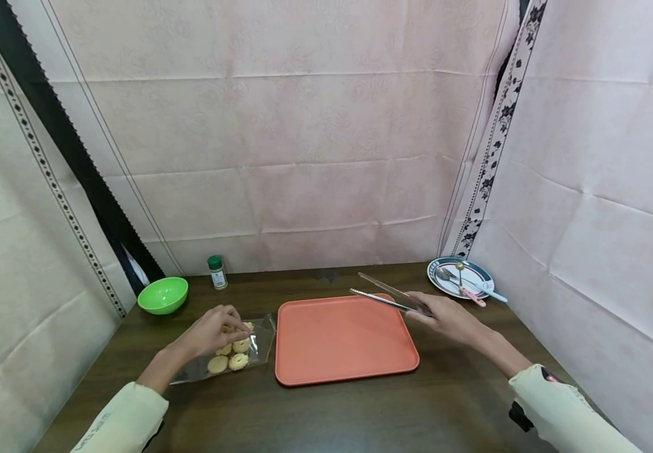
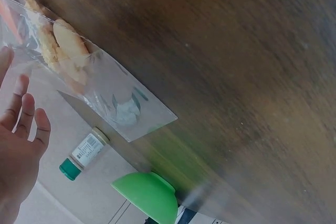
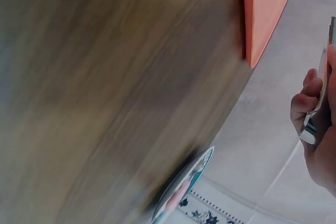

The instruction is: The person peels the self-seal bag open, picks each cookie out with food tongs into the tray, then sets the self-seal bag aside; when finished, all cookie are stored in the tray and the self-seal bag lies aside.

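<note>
A clear plastic bag (image 1: 264, 343) of several round cookies (image 1: 238, 361) lies on the table. My left hand (image 1: 216, 330) is over it, fingers loosely bent and spread in the left wrist view; whether a fingertip touches the plastic I cannot tell. Metal tongs (image 1: 391, 301) are gripped in my right hand (image 1: 445, 318), their arms apart and pointing left over the far right corner of the orange tray (image 1: 343, 340). Nothing lies on that tray. In the right wrist view, curled fingers wrap the tongs' (image 3: 311, 132) handle end.
A green bowl (image 1: 162, 296) and a green-capped jar (image 1: 217, 273) stand at the back left of the dark wooden table (image 1: 349, 415). At the back right is a blue-rimmed plate (image 1: 435, 272) holding a fork and other utensils. Cloth hangs behind and on both sides.
</note>
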`<state>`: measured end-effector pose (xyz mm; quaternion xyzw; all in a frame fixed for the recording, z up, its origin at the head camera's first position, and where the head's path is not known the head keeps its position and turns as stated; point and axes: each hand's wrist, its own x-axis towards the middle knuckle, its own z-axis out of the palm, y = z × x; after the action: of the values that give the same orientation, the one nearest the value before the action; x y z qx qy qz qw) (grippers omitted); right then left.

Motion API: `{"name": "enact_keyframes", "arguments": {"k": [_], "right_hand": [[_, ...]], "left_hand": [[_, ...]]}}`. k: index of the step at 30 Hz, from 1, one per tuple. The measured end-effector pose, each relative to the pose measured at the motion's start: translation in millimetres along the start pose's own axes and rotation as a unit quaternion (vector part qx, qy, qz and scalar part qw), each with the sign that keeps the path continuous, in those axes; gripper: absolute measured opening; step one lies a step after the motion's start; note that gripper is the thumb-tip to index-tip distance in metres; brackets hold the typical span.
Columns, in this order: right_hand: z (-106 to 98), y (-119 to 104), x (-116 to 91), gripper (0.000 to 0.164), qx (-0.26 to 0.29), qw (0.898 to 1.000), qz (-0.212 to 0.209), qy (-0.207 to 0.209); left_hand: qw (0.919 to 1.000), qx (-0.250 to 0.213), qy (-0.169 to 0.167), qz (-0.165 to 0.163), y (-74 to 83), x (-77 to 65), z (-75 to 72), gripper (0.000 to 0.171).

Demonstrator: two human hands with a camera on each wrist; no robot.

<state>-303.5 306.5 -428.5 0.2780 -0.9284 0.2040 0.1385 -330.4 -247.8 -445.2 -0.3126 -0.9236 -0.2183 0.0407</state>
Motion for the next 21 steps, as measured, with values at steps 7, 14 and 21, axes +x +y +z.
{"name": "enact_keyframes", "arguments": {"k": [7, 14, 21], "right_hand": [[12.4, -18.6, 16.2, 0.049, 0.005, 0.999, -0.004, -0.039], [25.6, -36.6, 33.5, 0.047, 0.011, 0.997, -0.032, -0.069], [40.4, -58.6, 48.2, 0.050, 0.004, 0.994, -0.066, -0.092]], "left_hand": [[1.0000, -0.003, 0.001, 0.002, 0.2, -1.0, 0.2, 0.012], [1.0000, -0.004, 0.000, 0.000, -1.4, 0.3, 0.5, 0.012], [0.9999, -0.004, -0.006, -0.014, -2.7, 1.2, 0.6, 0.011]]}}
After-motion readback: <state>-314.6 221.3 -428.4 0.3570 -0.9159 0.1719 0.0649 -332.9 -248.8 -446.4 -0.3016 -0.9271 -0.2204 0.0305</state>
